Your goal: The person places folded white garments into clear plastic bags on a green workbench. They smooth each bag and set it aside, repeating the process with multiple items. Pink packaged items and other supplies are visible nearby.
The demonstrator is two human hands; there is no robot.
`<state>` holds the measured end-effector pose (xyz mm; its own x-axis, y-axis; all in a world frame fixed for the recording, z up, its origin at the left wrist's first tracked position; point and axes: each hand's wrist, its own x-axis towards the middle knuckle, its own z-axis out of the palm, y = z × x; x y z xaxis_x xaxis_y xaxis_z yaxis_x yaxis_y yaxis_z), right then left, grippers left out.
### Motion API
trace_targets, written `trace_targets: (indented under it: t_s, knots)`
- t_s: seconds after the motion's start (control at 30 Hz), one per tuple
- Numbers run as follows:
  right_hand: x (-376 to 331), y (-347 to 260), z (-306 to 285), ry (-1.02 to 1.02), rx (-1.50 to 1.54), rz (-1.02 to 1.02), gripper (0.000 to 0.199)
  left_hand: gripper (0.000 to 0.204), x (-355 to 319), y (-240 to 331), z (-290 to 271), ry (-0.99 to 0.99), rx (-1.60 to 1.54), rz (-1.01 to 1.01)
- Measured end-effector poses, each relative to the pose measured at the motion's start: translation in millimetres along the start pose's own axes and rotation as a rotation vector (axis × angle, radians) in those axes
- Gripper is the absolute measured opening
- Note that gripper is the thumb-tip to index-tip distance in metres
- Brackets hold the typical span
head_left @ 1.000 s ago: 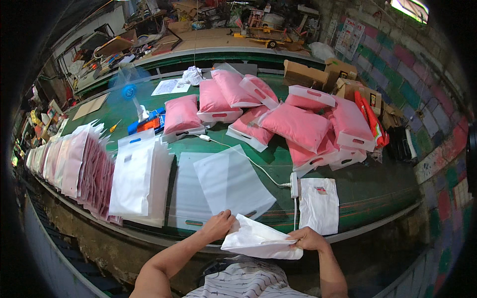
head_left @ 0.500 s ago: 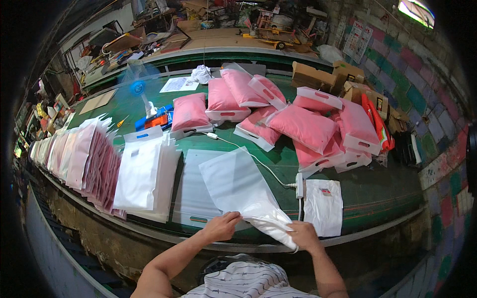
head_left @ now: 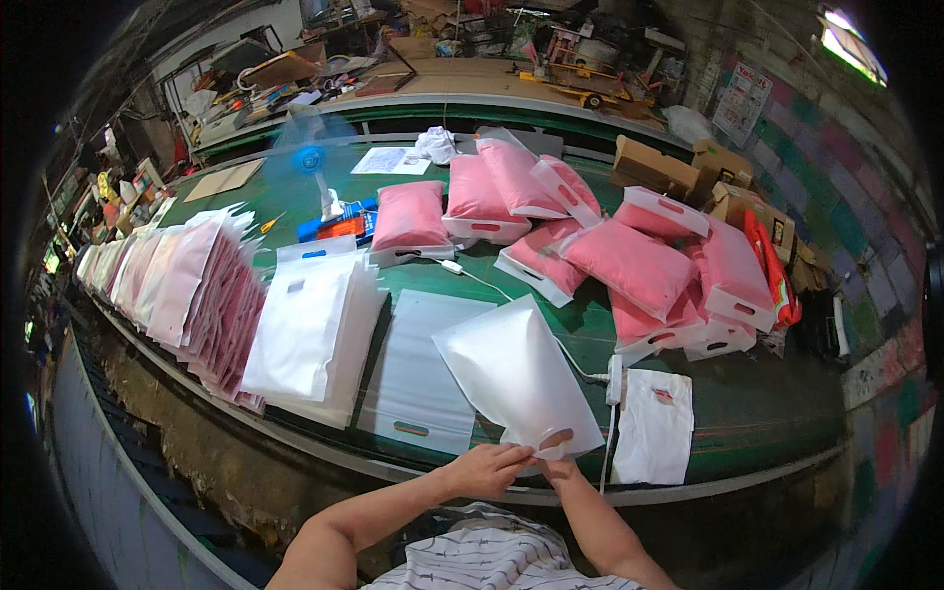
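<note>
Both hands, left hand (head_left: pixel 487 470) and right hand (head_left: pixel 558 454), pinch the lower edge of a white frosted bag (head_left: pixel 516 379), puffed above the green table's (head_left: pixel 767 413) near edge. Flat white bags (head_left: pixel 315 334) lie left; pink filled bags (head_left: pixel 629 261) behind; cardboard boxes (head_left: pixel 654 165) by the painted block wall (head_left: pixel 865 246).

Packing workshop: stacked bags (head_left: pixel 315 334), cluttered benches (head_left: pixel 462 84).

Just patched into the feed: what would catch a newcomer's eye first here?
The heap of puffy pink bags piled across the far right of the green table. Nearer, both hands, left hand and right hand, pinch the lower end of a frosted white bag raised at the table's near edge.
</note>
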<state>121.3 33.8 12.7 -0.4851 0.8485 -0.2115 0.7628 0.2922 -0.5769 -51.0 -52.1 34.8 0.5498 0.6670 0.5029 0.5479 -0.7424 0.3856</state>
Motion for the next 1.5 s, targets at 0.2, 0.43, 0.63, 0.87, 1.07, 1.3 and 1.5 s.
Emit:
trace_targets:
  t_s: [0.2,0.43,0.63,0.87,1.07,1.3,1.5]
  knots:
    - [26.4,-7.8,20.5,0.515,-0.279,-0.381,0.054,0.053,-26.4,-4.5,-4.4,0.033,-0.117,-0.147]
    - [-5.5,20.7,32.5,0.589,-1.350,-0.453,0.061,0.063,-65.2,-46.5,23.2,0.134,-0.300,-1.190]
    - [12.8,25.7,48.9,0.482,-0.562,-0.261,0.058,0.068,-62.9,-57.0,48.3,0.241,-0.938,-1.411]
    - [44.0,28.4,46.5,0.645,-0.352,-0.376,0.059,0.059,-54.4,-73.2,40.6,0.296,-0.790,-1.368]
    - [37.2,37.3,56.5,0.590,-0.393,-0.348,0.075,0.046,-51.5,-78.6,32.8,0.424,-0.822,-1.434]
    - [-39.5,45.3,39.3,0.127,-0.281,-0.221,0.073,0.031,-58.4,-35.9,35.6,0.055,-1.131,-1.471]
    - [-53.5,52.5,23.3,0.224,-0.202,-0.414,0.034,0.040,-59.5,-26.3,52.6,0.193,-1.258,-1.436]
